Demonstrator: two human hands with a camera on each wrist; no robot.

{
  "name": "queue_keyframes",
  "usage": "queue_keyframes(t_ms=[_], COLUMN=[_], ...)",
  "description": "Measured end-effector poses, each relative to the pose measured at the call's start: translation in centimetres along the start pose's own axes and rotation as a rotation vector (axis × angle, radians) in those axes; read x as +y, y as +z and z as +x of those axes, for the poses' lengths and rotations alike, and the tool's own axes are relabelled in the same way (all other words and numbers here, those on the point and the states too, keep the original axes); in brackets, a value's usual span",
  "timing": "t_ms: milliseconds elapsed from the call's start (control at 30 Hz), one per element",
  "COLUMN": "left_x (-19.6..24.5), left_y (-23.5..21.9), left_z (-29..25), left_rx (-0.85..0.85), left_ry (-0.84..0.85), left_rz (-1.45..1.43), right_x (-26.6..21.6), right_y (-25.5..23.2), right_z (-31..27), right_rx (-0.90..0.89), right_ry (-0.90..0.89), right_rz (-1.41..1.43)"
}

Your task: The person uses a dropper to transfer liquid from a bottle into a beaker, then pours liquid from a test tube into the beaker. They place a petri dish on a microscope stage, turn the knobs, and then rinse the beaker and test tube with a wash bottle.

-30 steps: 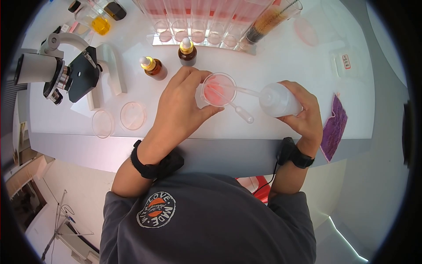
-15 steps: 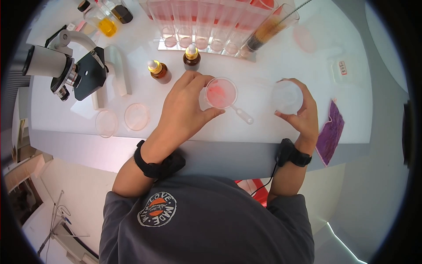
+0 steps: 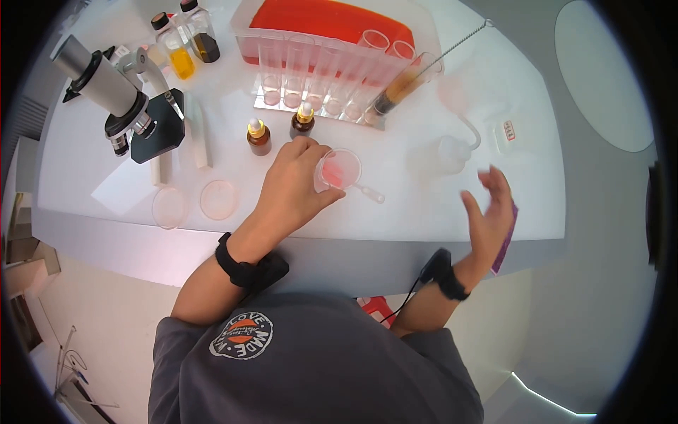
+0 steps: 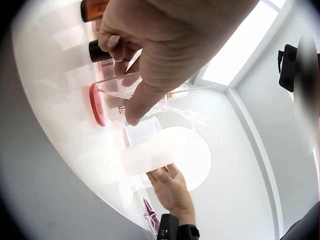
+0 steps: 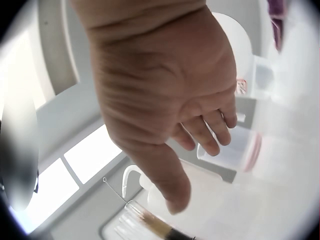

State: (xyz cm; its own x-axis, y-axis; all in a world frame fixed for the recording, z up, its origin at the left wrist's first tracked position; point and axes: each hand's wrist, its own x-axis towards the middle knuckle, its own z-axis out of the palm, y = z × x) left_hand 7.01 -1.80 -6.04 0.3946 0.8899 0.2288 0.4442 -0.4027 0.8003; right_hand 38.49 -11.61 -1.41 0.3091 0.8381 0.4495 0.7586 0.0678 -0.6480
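Note:
My left hand (image 3: 290, 185) curls its fingers and thumb round a clear beaker (image 3: 348, 167) with pink-red liquid at its bottom. A small dropper (image 3: 372, 194) leans in the beaker, its bulb toward the right. In the left wrist view the beaker's red base (image 4: 98, 105) shows beside the thumb. The right hand (image 3: 490, 223), fingers parted and holding nothing, hovers above the table's front right part. Beyond it a white wash bottle (image 3: 452, 155) with a bent spout stands on the table. In the right wrist view the right palm (image 5: 165, 85) faces the camera.
Two brown dropper bottles (image 3: 259, 138) stand behind the left hand, before a test tube rack (image 3: 321, 116) and a tub of red liquid (image 3: 332, 21). A microscope (image 3: 159, 131) and two petri dishes (image 3: 218, 200) are at left. A purple cloth (image 3: 504, 247) lies under the right hand.
The right hand has let go of the wash bottle, which now stands farther back, and has drawn toward the front edge. My left hand still holds the beaker.

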Motion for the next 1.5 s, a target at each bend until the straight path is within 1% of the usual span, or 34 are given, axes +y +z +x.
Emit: queue_keyframes(t_ms=[33, 67, 133, 200, 300, 400, 500, 600, 700, 800, 900, 1000, 1100, 1200, 1400, 1500], left_x=[0.0, 0.1, 0.3, 0.5, 1.0, 1.8, 2.5, 2.8, 2.9, 2.8, 2.7, 2.6, 2.6, 2.6, 2.5, 2.5], left_y=[0.0, 0.1, 0.2, 0.4, 0.0, -0.7, -1.4, -2.0, -2.2, -2.5, -2.6, -2.6, -2.6, -2.7, -2.7, -2.7], left_z=[-0.1, -0.1, -0.1, -0.2, -0.3, -0.3, -0.4, -0.4, -0.4, -0.4, -0.5, -0.5, -0.4, -0.3, -0.3, -0.3], left_rx=[0.003, 0.0, -0.022, 0.027, 0.093, 0.148, 0.206, 0.259, 0.296, 0.319, 0.321, 0.326, 0.343, 0.351, 0.347, 0.343], left_ry=[0.008, 0.007, 0.011, 0.083, 0.151, 0.225, 0.306, 0.35, 0.366, 0.363, 0.336, 0.325, 0.347, 0.356, 0.353, 0.349], left_rz=[-0.004, 0.004, 0.016, 0.018, 0.039, 0.059, 0.067, 0.074, 0.081, 0.084, 0.096, 0.113, 0.119, 0.12, 0.127, 0.127], right_x=[-0.7, -1.5, -5.1, -8.1, -10.2, -10.5, -12.3, -12.8, -13.2, -13.8, -14.1, -14.0, -14.2, -14.2, -13.8, -14.5], right_y=[-0.7, -0.7, 0.9, 3.5, 5.7, 6.7, 6.6, 6.0, 5.8, 5.9, 6.3, 6.7, 6.9, 7.1, 7.0, 6.5], right_z=[-0.4, -0.8, -1.9, -2.0, -2.1, -2.1, -1.3, -0.7, -0.4, -0.1, -0.1, 0.2, 0.3, 0.4, 0.5, 0.1], right_rx=[0.066, -0.03, -0.211, -0.395, -0.432, -0.361, -0.262, -0.157, -0.124, -0.129, -0.11, -0.175, -0.121, -0.142, -0.126, -0.105], right_ry=[0.01, -0.013, -0.044, -0.031, -0.001, -0.161, -0.325, -0.444, -0.502, -0.467, -0.466, -0.615, -0.504, -0.462, -0.497, -0.454], right_rz=[0.022, 0.094, 0.229, 0.293, 0.356, 0.391, 0.298, 0.238, 0.206, 0.257, 0.172, 0.16, 0.213, 0.255, 0.28, 0.382])
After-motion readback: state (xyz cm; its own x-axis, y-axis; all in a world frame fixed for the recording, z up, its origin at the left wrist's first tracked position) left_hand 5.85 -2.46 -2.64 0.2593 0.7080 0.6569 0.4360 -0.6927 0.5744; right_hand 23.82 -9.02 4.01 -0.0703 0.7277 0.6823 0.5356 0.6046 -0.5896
